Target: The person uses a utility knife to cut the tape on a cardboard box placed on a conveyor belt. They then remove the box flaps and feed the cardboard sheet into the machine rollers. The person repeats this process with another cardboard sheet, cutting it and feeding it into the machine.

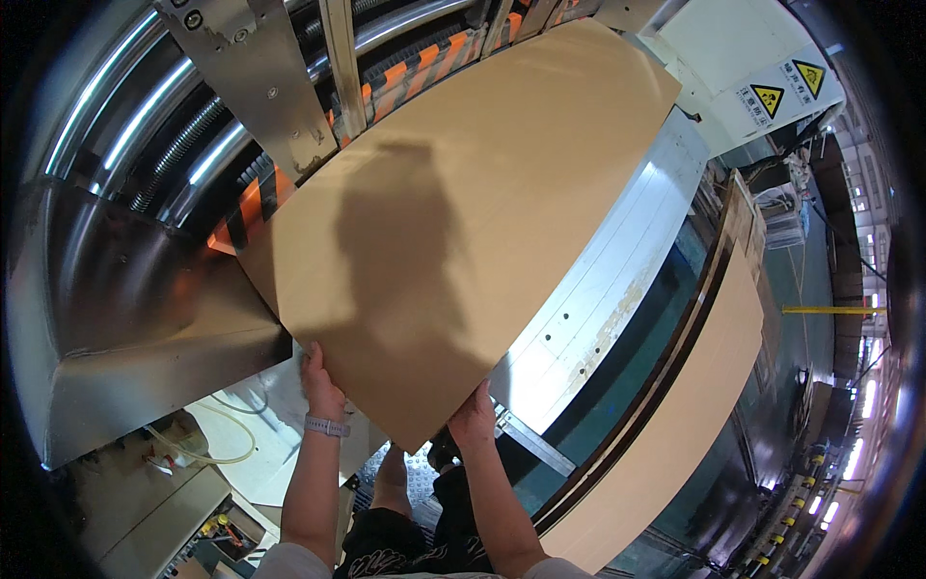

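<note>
A large brown cardboard sheet (540, 193) stretches from my hands to the far side of a machine, with a dark shadow across its near half. At its near left edge my left hand (322, 386) grips the board, a banded watch on that wrist. My right hand (473, 417) is closed on the near right edge, close to the corner. The fingers under the sheet are hidden on both sides. Along its right side, the board lies over a pale metal table (608, 289) with small dark holes.
Steel rollers (145, 116) and a metal upright (256, 77) stand at the left, beside orange-and-black striped guards (424, 72). A bent metal cover (164, 338) is at the near left. More cardboard sheets (675, 454) are stacked at the right. A white housing (743, 68) bears yellow warning triangles.
</note>
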{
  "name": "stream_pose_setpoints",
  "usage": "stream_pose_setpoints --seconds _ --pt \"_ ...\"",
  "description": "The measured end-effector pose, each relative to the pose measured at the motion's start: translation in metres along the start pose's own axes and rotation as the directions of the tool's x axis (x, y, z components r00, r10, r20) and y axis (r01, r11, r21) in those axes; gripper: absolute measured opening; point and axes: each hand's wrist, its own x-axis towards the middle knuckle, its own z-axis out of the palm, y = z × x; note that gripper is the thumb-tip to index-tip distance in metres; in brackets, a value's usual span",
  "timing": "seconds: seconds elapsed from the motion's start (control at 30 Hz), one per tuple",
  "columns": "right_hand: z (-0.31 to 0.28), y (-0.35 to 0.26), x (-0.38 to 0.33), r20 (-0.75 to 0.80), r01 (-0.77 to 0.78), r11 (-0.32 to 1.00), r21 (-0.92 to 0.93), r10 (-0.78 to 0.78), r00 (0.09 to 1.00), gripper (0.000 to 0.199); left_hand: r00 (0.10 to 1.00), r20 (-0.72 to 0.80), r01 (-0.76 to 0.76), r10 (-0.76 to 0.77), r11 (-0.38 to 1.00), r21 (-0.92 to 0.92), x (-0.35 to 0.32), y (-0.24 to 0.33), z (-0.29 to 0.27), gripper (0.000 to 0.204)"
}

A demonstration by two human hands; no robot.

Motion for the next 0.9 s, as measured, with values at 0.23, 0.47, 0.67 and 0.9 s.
stream_pose_setpoints --seconds 0.23,0.47,0.67,0.9 --pt "-0.017 -0.003 0.004 -0.047 0.248 0.907 -0.341 -0.280 0.959 0.034 0.989 0.053 0.142 -0.137 0.985 -0.097 -0.011 0.016 0.016 0.035" --pt "-0.002 -0.030 0.022 -0.126 0.209 0.944 -0.253 -0.247 0.961 0.026 0.999 0.048 0.014 -0.013 1.000 -0.026 -0.030 0.026 0.031 0.036" --pt "-0.020 -0.063 0.058 0.095 0.275 0.875 -0.399 -0.259 0.961 0.017 0.989 0.147 0.019 -0.016 1.000 -0.021 -0.036 0.038 0.041 0.037" --pt "0.013 -0.045 0.021 0.039 0.411 0.656 -0.633 -0.503 0.863 0.023 0.998 0.050 -0.048 0.047 0.998 0.028 -0.025 0.027 0.016 0.041"
